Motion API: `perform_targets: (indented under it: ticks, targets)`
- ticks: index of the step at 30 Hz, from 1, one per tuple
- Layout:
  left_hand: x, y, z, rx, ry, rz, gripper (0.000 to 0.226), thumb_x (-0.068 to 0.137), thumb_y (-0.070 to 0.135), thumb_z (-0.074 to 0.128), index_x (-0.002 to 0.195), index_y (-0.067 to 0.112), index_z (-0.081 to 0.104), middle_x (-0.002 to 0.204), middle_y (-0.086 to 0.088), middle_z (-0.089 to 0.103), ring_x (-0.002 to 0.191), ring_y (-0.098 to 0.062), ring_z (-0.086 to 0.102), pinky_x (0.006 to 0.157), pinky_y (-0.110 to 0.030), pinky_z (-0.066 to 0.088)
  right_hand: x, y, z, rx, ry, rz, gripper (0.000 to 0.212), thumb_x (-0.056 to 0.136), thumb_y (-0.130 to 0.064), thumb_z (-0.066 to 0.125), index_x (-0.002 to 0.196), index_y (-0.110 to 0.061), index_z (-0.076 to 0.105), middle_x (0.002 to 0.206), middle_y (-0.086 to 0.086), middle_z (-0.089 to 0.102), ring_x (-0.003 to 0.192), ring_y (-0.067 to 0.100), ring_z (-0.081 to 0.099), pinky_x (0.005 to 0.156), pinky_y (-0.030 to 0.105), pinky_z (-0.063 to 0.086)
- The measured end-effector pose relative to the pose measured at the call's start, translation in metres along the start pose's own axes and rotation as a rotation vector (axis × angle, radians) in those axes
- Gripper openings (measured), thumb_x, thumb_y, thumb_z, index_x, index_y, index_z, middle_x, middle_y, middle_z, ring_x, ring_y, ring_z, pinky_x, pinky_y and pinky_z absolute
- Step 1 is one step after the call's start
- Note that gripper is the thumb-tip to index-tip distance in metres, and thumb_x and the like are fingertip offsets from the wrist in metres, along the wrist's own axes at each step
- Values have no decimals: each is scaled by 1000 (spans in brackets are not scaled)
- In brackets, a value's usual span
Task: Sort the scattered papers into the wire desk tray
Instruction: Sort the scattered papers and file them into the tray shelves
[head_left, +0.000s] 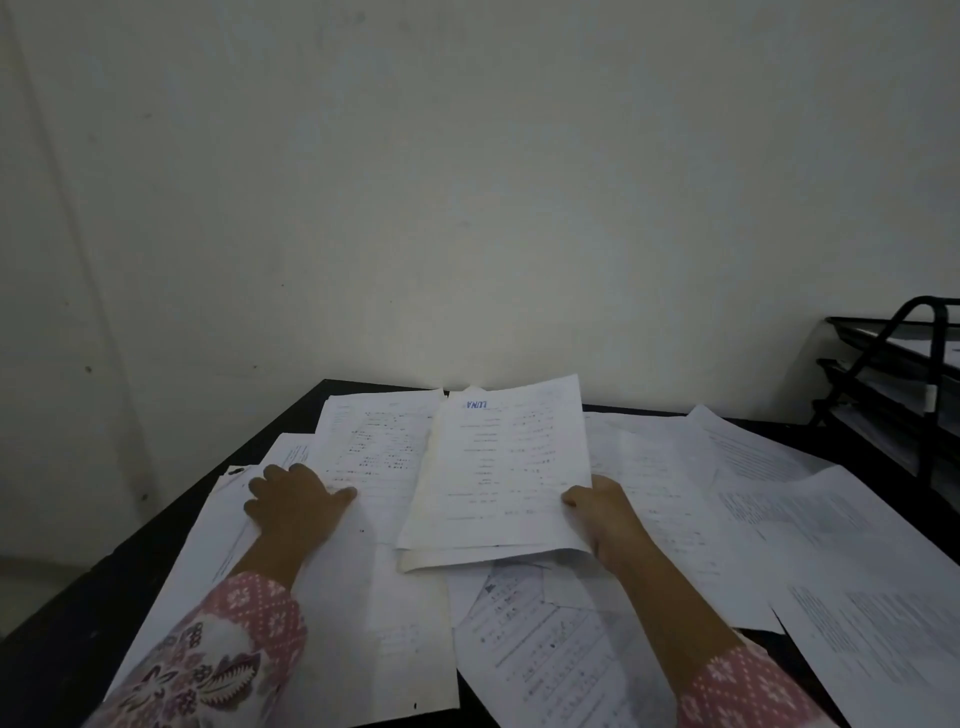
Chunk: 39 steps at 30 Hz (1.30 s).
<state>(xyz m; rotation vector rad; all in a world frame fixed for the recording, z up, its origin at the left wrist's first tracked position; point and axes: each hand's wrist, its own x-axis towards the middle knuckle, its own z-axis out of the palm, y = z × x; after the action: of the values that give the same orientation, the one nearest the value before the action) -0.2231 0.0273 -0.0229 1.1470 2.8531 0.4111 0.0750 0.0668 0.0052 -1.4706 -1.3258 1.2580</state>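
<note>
Right hand (602, 514) pinches the stamped sheaf (498, 467); left hand (293, 501) presses flat on loose papers (374, 447). Risk: lower sheets slipping out during transfer to the wire tray (898, 374).

Dim, flat indoor light, greyish cast, soft overall focus — printed text unreadable, wide-angle bending at edges, corners darkened

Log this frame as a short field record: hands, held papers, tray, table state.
left hand: flat on loose sheets, fingers spread
right hand: pinches the right edge of a thin stack of papers, lifted off the pile
stack mark: blue stamp near its far edge
wire desk tray: black, tiered, far right, some sheets in it
table: dark, scattered papers overlapping across it
</note>
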Motion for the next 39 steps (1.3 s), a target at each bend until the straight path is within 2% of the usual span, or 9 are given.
perform_targets:
  ticks: [8, 12, 16, 22, 28, 31, 33, 36, 39]
  targets:
    - [6, -7, -15, -282, -91, 73, 33, 85, 24, 66, 105, 2, 54, 110, -17, 60, 101, -30, 57, 77, -32, 43, 0, 2, 7, -22, -18, -7, 34, 94, 2, 42, 128, 3, 50, 124, 17, 55, 87, 20, 47, 59, 23, 40]
    - [-6, -4, -16, -436, -285, 117, 42, 86, 21, 65, 119, 0, 48, 110, -16, 57, 85, -23, 56, 63, -24, 44, 0, 1, 3, -30, -9, 2, 33, 94, -1, 46, 127, 3, 52, 126, 17, 56, 91, 22, 49, 76, 29, 41]
    - [-23, -7, -18, -527, -599, 121, 35, 77, 35, 75, 77, 3, 60, 71, -12, 62, 61, -20, 55, 61, -27, 48, -6, 4, 6, -97, -80, -20, 32, 93, -1, 49, 124, 3, 54, 126, 16, 57, 95, 21, 51, 77, 28, 42]
    - [-44, -12, -17, -628, -449, 136, 27, 82, -6, 54, 58, 6, 50, 49, -10, 54, 45, -22, 51, 57, -27, 46, -15, 9, 14, -276, -143, -91, 37, 92, -6, 53, 128, -1, 50, 131, 12, 54, 109, 23, 52, 84, 27, 40]
    - [-62, -2, -26, -639, -546, 22, 28, 94, 4, 44, 66, 4, 47, 57, -12, 51, 47, -22, 46, 38, -20, 43, -19, 10, 16, -478, -134, -176, 36, 93, -10, 50, 129, -2, 47, 131, 13, 52, 117, 25, 50, 86, 23, 38]
    - [-70, 7, -27, -754, -494, 73, 35, 95, 33, 52, 104, -1, 52, 87, -16, 60, 69, -24, 59, 48, -28, 50, -24, 12, 20, -557, -130, -190, 36, 94, -10, 49, 128, -2, 47, 130, 13, 51, 117, 26, 50, 89, 25, 39]
    - [-74, 5, -23, -684, -450, 176, 48, 90, 22, 62, 128, 2, 41, 116, -15, 56, 90, -24, 57, 60, -24, 48, -25, 13, 22, -612, -120, -192, 37, 94, -14, 48, 130, -3, 45, 131, 14, 50, 118, 26, 48, 90, 27, 39]
    - [-80, 3, -21, -766, -434, 268, 56, 90, 10, 59, 139, 11, 30, 136, -11, 46, 103, -20, 48, 74, -23, 45, -25, 13, 17, -677, -53, -168, 45, 93, -28, 50, 133, -7, 41, 133, 14, 44, 122, 29, 42, 98, 35, 39]
    - [-86, -3, -22, -969, -471, 276, 53, 93, 9, 55, 139, 16, 30, 134, -7, 48, 106, -21, 50, 85, -31, 47, -27, 14, 8, -368, -48, -109, 46, 85, -30, 65, 120, -6, 47, 117, 7, 53, 104, 23, 53, 73, 27, 47]
